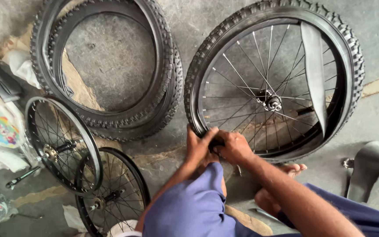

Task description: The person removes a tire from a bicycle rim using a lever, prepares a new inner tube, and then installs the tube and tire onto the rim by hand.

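— Black rubber everywhere. Why does the big wheel lie flat on the concrete floor?

— Lying flat, it stays put, I judge, while both hands push at its near edge. The person sits on the floor with a knee drawn up, close enough to lean over the rim.

— What does each hand do?

— The left hand curls over the knobby tyre at the near left of the wheel, fingers hooked onto the rubber, grip pressed around it. The right hand is just beside it, closed tightly at the same spot on the rim; what is inside that fist I cannot tell, since the knuckles hide it.

— And the loose strip across the spokes?

— It looks like a slack inner tube, draped from the far rim down toward the near right, untouched by either hand.

— Anything else around?

— Two loose tyres are stacked at the far left, well apart from the hands. Two smaller spoked wheels overlap at the near left. A bare foot rests beside the near rim of the big wheel.
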